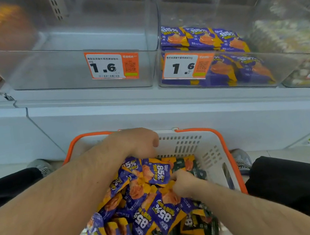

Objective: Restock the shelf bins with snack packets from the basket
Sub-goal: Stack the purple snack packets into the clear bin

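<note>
Both hands are buried in the heap of snack packets (156, 202) that fills the white basket (212, 149) with the orange rim, set on the floor between the knees. The left hand (135, 143) is reached over the far end of the heap, knuckles up and fingers curled down into the packets; what exactly is gripped beneath it cannot be told. The right hand (183, 181) is placed nearer, at the right side of the heap, its fingers pinched on the edge of a purple packet (158, 173) lying on top. The shelf bins are found above and beyond the basket, so any packet has to be lifted up and forward. The empty clear bin (76, 76) lies up and to the left, closer to the left hand; the part-filled bin (222, 76), already stocked with the same purple packets, lies up and to the right, closer to the right hand. The packets are seen as small flat pouches, purple and yellow with a large "85%" print, tumbled at every angle, with darker green-black ones mixed in at the near and right edges.
</note>
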### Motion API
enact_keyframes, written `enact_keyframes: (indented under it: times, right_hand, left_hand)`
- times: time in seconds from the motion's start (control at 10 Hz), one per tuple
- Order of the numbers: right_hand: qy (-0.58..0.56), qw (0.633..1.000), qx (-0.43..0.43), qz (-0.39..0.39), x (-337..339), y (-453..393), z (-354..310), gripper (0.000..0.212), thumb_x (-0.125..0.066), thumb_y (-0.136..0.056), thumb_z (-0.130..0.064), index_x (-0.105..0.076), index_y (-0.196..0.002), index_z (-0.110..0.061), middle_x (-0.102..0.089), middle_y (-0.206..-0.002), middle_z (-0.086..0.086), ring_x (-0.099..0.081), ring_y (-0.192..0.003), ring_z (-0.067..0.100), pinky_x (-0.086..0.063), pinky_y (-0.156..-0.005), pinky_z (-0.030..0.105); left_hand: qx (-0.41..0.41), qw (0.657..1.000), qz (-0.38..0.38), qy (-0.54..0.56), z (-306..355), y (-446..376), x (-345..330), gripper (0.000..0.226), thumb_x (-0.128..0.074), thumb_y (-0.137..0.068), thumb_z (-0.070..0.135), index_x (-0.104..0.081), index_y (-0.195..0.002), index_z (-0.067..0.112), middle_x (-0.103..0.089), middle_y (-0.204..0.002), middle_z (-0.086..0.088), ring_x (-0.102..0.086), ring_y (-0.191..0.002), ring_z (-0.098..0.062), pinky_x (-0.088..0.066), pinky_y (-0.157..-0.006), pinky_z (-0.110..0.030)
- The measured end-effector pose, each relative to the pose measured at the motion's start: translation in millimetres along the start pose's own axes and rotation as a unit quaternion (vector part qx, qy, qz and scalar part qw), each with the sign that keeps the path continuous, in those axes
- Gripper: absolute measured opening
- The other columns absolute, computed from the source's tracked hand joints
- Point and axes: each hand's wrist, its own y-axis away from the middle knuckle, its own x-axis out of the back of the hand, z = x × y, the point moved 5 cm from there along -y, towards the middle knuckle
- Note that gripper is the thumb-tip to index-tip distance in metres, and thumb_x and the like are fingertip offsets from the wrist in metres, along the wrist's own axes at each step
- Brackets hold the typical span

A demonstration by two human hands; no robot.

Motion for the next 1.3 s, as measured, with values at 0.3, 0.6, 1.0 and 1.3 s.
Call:
enact_keyframes:
  times: [0.3, 0.6, 1.0, 1.3]
  right_hand:
    - [-0.18, 0.967, 0.161, 0.077, 134, 48, -49, 0.026, -0.063, -0.079, 0.011, -0.061, -0.086, -0.014, -0.063, -0.082, 0.009, -0.061, -0.076, 0.025, -0.051, -0.066, 0.035]
    - [-0.286, 0.916, 0.275, 0.064, 181, 123, -82, 0.044, -0.065, -0.061, 0.023, -0.062, -0.087, -0.013, -0.066, -0.091, 0.008, -0.06, -0.071, 0.018, -0.051, -0.058, 0.025]
    - [-0.542, 0.736, 0.261, 0.31, 327, 154, -73, 0.037, -0.044, -0.089, 0.011, -0.059, -0.113, -0.013, -0.068, -0.1, 0.01, -0.063, -0.071, 0.021, -0.052, -0.053, 0.027]
    - [-0.377, 0.813, 0.12, 0.427, 416, 121, -55, 0.024, -0.054, -0.091, -0.001, -0.054, -0.076, -0.019, -0.055, -0.075, 0.0, -0.05, -0.056, 0.01, -0.042, -0.04, 0.017]
  left_hand:
    - [0.076, 0.994, -0.004, 0.075, -32, 16, 19, 0.073, -0.067, -0.075, 0.064, -0.044, -0.136, 0.029, -0.056, -0.127, 0.009, -0.056, -0.113, -0.018, -0.046, -0.099, -0.039]
    - [-0.032, 0.875, 0.237, 0.42, -20, 37, 84, 0.01, -0.067, -0.09, 0.013, -0.061, -0.083, 0.016, -0.066, -0.066, 0.004, -0.056, -0.051, -0.006, -0.043, -0.047, -0.02]
    - [-0.064, 0.752, 0.654, 0.056, 25, 54, 140, 0.05, -0.054, -0.077, 0.031, -0.061, -0.122, 0.01, -0.059, -0.127, -0.009, -0.054, -0.116, -0.029, -0.038, -0.091, -0.038]
    - [0.049, 0.783, 0.614, -0.083, 37, 12, 130, 0.078, -0.074, -0.059, 0.022, -0.052, -0.132, 0.007, -0.028, -0.156, -0.018, -0.024, -0.143, -0.035, -0.019, -0.106, -0.051]
